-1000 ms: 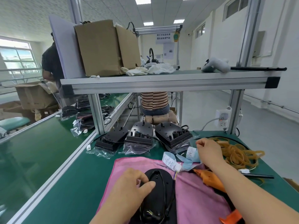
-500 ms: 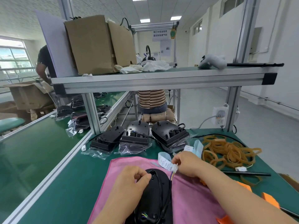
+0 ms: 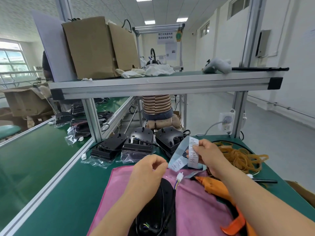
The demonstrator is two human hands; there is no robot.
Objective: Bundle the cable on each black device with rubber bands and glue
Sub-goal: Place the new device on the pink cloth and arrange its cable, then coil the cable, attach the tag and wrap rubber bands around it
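Device bottom centre on pink cloth; cable loose, unbundled. Right hand pinches label strip. Left hand fingers curled, grip unclear. Bands and glue gun at right, unused. Banding and gluing remain.

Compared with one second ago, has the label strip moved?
Yes. The right hand lifted the label strip up from the pink cloth's far edge.
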